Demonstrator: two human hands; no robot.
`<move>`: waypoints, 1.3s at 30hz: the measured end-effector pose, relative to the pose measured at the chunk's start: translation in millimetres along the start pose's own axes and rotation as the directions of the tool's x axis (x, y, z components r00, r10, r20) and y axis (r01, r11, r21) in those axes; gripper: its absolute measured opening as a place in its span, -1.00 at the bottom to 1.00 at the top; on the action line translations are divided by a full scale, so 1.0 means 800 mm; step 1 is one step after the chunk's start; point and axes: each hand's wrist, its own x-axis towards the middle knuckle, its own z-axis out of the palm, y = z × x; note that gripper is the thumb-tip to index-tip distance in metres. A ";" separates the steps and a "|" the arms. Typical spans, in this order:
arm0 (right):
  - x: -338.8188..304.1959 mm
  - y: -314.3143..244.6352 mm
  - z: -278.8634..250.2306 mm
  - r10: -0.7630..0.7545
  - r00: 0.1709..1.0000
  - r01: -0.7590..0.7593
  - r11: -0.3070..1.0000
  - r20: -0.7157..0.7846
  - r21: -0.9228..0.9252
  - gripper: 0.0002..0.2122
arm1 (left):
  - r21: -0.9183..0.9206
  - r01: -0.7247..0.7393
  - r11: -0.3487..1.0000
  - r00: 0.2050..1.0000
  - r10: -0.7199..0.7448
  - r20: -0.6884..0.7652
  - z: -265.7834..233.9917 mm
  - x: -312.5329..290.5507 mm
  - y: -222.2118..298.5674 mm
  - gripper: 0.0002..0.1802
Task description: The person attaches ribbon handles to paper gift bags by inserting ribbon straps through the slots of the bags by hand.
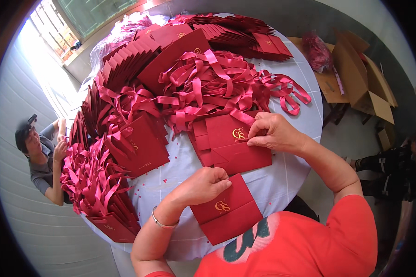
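Note:
A flat red paper bag point(231, 217) with a gold emblem lies in front of me, close to my red shirt. My left hand point(205, 185) is closed at its upper edge; whatever its fingertips pinch is hidden. Farther off, a second flat red paper bag point(242, 154) rests on more bags. Over its right side, my right hand point(275, 132) has thumb and forefinger pressed together beside the gold emblem. What they pinch is too small to make out. A pink ribbon point(241, 116) runs down from the heap toward that hand.
Beyond my hands lies a big heap of pink ribbon handles point(212, 83). Rows of red bags point(129, 57) curve around the back and left of the round table point(305, 69). At left, a person point(44, 159) handles ribbons. Cardboard boxes point(356, 74) stand at right.

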 end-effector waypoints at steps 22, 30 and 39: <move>-0.027 -0.092 0.028 -0.084 0.991 0.065 0.981 0.099 0.183 -0.80 | -0.723 0.124 0.679 0.988 -0.150 0.029 0.016 -0.035 -0.051 -0.77; -0.028 -0.079 0.075 -0.250 0.964 0.232 0.958 0.093 0.165 -0.82 | -0.772 0.113 0.625 0.993 -0.100 0.064 0.015 -0.038 -0.061 -0.79; -0.033 -0.089 0.093 -0.399 0.914 0.401 0.916 0.075 -0.013 -0.82 | -0.725 0.111 0.680 0.990 -0.137 0.023 0.017 -0.039 -0.055 -0.83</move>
